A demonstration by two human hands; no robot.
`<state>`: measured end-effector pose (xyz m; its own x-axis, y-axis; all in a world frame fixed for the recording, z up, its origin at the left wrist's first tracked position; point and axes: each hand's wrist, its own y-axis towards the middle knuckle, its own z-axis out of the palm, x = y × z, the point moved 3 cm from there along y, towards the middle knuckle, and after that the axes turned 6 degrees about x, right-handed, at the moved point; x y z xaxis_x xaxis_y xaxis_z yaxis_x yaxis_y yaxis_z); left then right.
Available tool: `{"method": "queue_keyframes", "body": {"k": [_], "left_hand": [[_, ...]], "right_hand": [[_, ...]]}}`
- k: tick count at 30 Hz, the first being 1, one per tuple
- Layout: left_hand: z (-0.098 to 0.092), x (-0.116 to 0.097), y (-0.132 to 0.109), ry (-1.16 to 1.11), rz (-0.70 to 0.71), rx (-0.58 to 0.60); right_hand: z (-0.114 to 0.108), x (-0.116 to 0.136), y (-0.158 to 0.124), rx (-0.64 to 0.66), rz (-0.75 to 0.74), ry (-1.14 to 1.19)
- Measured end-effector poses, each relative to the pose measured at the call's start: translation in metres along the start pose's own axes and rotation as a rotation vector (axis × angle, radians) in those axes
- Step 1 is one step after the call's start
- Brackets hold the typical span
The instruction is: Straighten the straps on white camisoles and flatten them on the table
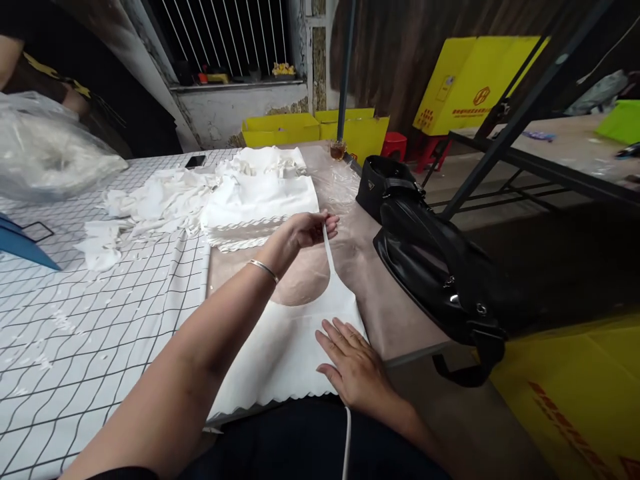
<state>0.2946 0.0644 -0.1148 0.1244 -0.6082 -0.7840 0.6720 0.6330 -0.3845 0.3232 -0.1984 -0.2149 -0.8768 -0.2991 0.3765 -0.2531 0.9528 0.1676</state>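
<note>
A white camisole (300,343) with a scalloped lower edge lies flat at the table's front edge. My left hand (316,228), with a bangle on the wrist, is closed on its thin strap and draws it up toward the far side. Flat on the cloth near its right edge rests my right hand (353,363), fingers spread. My left forearm hides part of the camisole's left side. Just beyond my left hand is a stack of folded white garments (265,200) with wavy edges.
Loose white cloth pieces (160,200) lie left of the stack on a checked tablecloth (140,333). A black bag (430,260) sits at the table's right edge. Behind it are a glass of brown drink (337,150) and yellow boxes (283,129). Another person (100,73) stands far left.
</note>
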Motion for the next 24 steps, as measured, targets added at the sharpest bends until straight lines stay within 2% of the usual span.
{"method": "queue_keyframes", "body": {"k": [1,3,5,7,11,14,16,18,21,24], "left_hand": [[0.001,-0.011,0.000,-0.054,0.022,-0.008],[0.004,-0.032,-0.005,-0.012,0.100,-0.021],[0.010,-0.045,-0.016,0.066,0.248,0.015],[0.016,-0.047,-0.034,0.244,0.450,0.063],[0.027,-0.019,-0.078,0.873,0.814,0.185],[0.030,0.008,-0.101,1.203,0.986,0.293],[0.028,0.020,-0.108,1.245,1.031,0.315],[0.025,0.027,-0.110,1.196,1.008,0.323],[0.022,0.035,-0.110,1.098,0.915,0.344],[0.020,0.039,-0.111,1.055,0.853,0.311]], "right_hand": [[0.001,0.000,0.000,-0.004,0.005,0.013],[0.000,0.000,0.000,-0.010,0.022,0.068],[-0.005,-0.003,0.003,-0.021,0.043,0.194],[-0.015,-0.010,0.007,-0.057,0.102,0.426],[-0.052,-0.038,0.022,-0.253,0.354,0.998],[-0.083,-0.049,0.037,-0.339,0.385,1.268],[-0.097,-0.047,0.048,-0.276,0.350,1.367],[-0.105,-0.040,0.057,-0.166,0.317,1.415],[-0.107,-0.030,0.064,0.018,0.287,1.437],[-0.101,-0.024,0.067,0.182,0.302,1.462]]}}
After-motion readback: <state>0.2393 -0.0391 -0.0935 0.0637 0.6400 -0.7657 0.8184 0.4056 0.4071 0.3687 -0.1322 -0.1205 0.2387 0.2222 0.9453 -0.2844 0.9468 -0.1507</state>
